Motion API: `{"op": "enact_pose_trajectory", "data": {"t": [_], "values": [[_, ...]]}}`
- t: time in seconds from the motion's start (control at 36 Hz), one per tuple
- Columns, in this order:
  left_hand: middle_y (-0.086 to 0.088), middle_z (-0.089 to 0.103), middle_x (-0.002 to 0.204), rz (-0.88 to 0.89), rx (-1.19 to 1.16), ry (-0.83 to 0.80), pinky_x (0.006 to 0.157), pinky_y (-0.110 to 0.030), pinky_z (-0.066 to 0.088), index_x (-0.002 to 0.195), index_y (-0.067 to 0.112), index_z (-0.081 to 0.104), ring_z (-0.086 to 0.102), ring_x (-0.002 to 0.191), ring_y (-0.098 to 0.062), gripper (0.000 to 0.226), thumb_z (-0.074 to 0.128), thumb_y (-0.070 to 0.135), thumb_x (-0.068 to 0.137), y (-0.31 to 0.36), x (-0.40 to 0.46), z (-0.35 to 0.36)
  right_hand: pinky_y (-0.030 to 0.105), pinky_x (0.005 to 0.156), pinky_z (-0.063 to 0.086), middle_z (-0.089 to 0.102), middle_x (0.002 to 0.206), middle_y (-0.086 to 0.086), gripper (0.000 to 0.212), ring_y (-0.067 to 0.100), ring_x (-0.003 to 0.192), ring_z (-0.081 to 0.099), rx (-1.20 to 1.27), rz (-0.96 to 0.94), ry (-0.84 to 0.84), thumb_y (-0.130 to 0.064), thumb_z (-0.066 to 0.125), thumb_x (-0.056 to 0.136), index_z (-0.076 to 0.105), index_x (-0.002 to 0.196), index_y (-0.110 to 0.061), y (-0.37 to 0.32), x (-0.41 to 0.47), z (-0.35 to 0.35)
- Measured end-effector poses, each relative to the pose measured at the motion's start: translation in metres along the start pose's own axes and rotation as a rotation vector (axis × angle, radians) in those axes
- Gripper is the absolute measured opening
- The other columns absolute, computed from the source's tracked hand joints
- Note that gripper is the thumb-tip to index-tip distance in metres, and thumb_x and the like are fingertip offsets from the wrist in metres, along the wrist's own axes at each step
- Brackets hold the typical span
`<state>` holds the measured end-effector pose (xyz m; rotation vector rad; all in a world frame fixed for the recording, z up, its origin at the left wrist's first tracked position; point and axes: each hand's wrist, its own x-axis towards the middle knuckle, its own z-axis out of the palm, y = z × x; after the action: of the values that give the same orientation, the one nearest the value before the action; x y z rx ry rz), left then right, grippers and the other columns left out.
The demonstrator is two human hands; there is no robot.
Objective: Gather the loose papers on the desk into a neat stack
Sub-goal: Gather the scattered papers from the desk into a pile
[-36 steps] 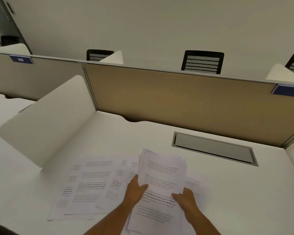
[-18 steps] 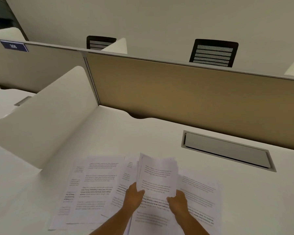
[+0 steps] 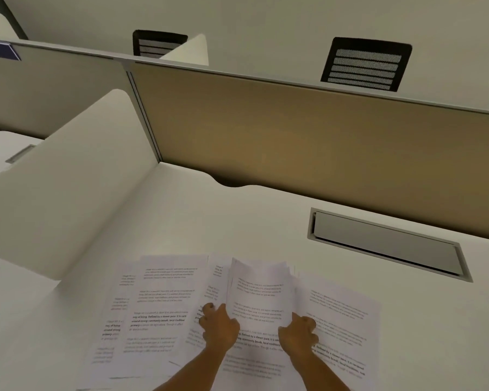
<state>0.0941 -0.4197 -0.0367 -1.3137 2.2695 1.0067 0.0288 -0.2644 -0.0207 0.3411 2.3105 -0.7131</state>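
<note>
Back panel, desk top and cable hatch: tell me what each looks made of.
Back panel: probably fabric or matte laminate, tan with no glare, in a grey metal-looking frame; the weave is too blurred to confirm.
Desk top: smooth off-white laminate, likely, uniform with a soft sheen.
Cable hatch: grey flap in a recessed frame, brushed metal or plastic; cannot tell which.

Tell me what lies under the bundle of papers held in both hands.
Under the bundle, printed sheets spread left and one sheet right, on the desk. Whatever lies directly beneath is covered.

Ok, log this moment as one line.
phase: gathering | left hand: grips bundle of papers | right hand: grips bundle | loose sheets: spread on desk | stack: unfinished
</note>
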Motion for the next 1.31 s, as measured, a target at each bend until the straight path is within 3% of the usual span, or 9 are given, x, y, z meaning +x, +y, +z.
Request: {"op": "enact_pose_trajectory", "data": {"t": [0.08, 0.19, 0.31, 0.44, 0.53, 0.61, 0.83, 0.97, 1.31], "values": [[-0.014, 0.024, 0.150, 0.011, -0.017, 0.013, 0.111, -0.040, 0.037, 0.123, 0.014, 0.055, 0.032, 0.137, -0.033, 0.029, 0.055, 0.016, 0.094, -0.003, 0.004, 0.001, 0.027, 0.086, 0.051, 0.031, 0.142, 0.013, 0.035, 0.021, 0.097, 0.055, 0.066, -0.049, -0.020, -0.010, 0.055, 0.093, 0.053, 0.128, -0.011, 0.004, 0.004, -0.001], [-0.013, 0.031, 0.145, 0.041, -0.039, 0.020, 0.108, -0.038, 0.042, 0.134, 0.010, 0.049, 0.040, 0.130, -0.032, 0.043, 0.058, 0.020, 0.094, -0.009, 0.004, 0.001, 0.036, 0.081, 0.059, 0.059, 0.121, 0.012, 0.044, 0.026, 0.098, 0.062, 0.212, -0.063, -0.023, 0.002, 0.052, 0.090, 0.048, 0.133, -0.007, 0.010, 0.009, -0.002], [-0.014, 0.046, 0.136, 0.038, -0.052, 0.004, 0.105, -0.039, 0.047, 0.137, 0.010, 0.045, 0.050, 0.123, -0.030, 0.049, 0.060, 0.022, 0.092, -0.012, 0.003, -0.003, 0.028, 0.058, 0.049, 0.056, 0.091, 0.001, 0.055, 0.018, 0.077, 0.059, 0.324, -0.032, -0.006, 0.007, 0.050, 0.091, 0.031, 0.139, -0.013, 0.012, 0.005, -0.005], [-0.013, 0.061, 0.120, 0.034, -0.227, 0.000, 0.094, -0.045, 0.056, 0.123, 0.007, 0.045, 0.063, 0.107, -0.030, 0.046, 0.070, 0.015, 0.086, -0.014, -0.001, -0.009, 0.028, 0.065, 0.057, 0.068, 0.117, 0.013, 0.047, 0.027, 0.093, 0.067, 0.356, -0.037, -0.040, 0.006, 0.053, 0.090, 0.049, 0.134, -0.008, 0.012, -0.002, -0.007], [-0.013, 0.062, 0.123, 0.014, -0.360, -0.068, 0.091, -0.039, 0.057, 0.133, 0.009, 0.039, 0.065, 0.107, -0.028, 0.055, 0.070, 0.014, 0.087, -0.013, -0.009, -0.011, 0.031, 0.070, 0.058, 0.073, 0.100, 0.010, 0.030, 0.028, 0.089, 0.070, 0.368, -0.073, -0.092, 0.007, 0.050, 0.087, 0.068, 0.108, -0.006, 0.016, -0.006, -0.006], [-0.003, 0.070, 0.106, 0.093, -0.428, -0.147, 0.076, -0.025, 0.052, 0.105, 0.016, 0.061, 0.067, 0.099, -0.022, 0.018, 0.067, 0.011, 0.089, -0.013, -0.020, -0.011, 0.025, 0.059, 0.052, 0.071, 0.089, 0.007, 0.031, 0.020, 0.072, 0.064, 0.395, -0.072, -0.083, 0.009, 0.046, 0.086, 0.068, 0.101, -0.008, 0.018, -0.013, -0.006], [-0.006, 0.066, 0.124, 0.150, -0.490, -0.158, 0.083, -0.023, 0.047, 0.129, 0.010, 0.057, 0.060, 0.101, -0.016, 0.036, 0.061, 0.009, 0.093, -0.013, -0.048, -0.011, 0.024, 0.072, 0.052, 0.068, 0.111, 0.003, 0.045, 0.021, 0.094, 0.065, 0.421, -0.115, -0.064, 0.005, 0.047, 0.089, 0.059, 0.129, -0.012, 0.032, -0.033, -0.016], [0.004, 0.070, 0.100, 0.189, -0.583, -0.151, 0.069, -0.017, 0.051, 0.122, 0.013, 0.060, 0.066, 0.088, -0.011, 0.032, 0.061, 0.004, 0.092, -0.014, -0.063, -0.015, 0.035, 0.093, 0.055, 0.067, 0.125, 0.005, 0.049, 0.024, 0.107, 0.065, 0.490, -0.199, -0.039, 0.002, 0.052, 0.091, 0.055, 0.138, -0.014, 0.044, -0.042, -0.030], [-0.002, 0.079, 0.101, 0.256, -0.704, -0.406, 0.079, -0.043, 0.063, 0.112, 0.021, 0.068, 0.077, 0.092, -0.025, 0.028, 0.068, 0.007, 0.088, 0.013, -0.095, -0.019, 0.029, 0.079, 0.055, 0.069, 0.099, -0.002, 0.039, 0.015, 0.091, 0.065, 0.651, -0.182, -0.009, 0.007, 0.053, 0.092, 0.061, 0.126, -0.011, 0.093, -0.058, -0.079]]}}
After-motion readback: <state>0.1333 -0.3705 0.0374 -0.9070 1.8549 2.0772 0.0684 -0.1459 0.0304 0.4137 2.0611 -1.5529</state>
